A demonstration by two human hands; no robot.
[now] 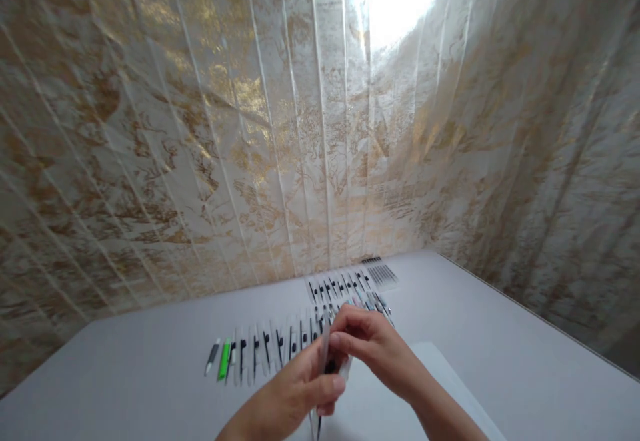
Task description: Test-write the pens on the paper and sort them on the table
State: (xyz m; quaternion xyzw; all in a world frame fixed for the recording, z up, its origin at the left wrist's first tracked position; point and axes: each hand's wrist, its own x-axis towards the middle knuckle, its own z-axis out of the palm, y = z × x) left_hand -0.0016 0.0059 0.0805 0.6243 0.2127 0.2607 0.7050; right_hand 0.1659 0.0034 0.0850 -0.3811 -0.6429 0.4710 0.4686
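My left hand (295,387) is closed around a slim translucent tube, which looks like a pen barrel (325,344). A thin dark-tipped end sticks out below that hand. My right hand (377,344) meets it from the right, with thumb and fingers pinched at the tube's upper part; exactly what they grip is partly hidden. Something black and a whitish piece show between the two hands. Just behind them lies a long row of clear pen barrels with black refills and small black parts (267,344).
A bright green pen (225,359) and a grey-black pen (213,357) end the row at left. Farther back lie a clear pack with black refills (340,286), another pack (383,273) and several pens (381,303). A white sheet (445,374) lies at right; a patterned curtain (280,127) hangs behind.
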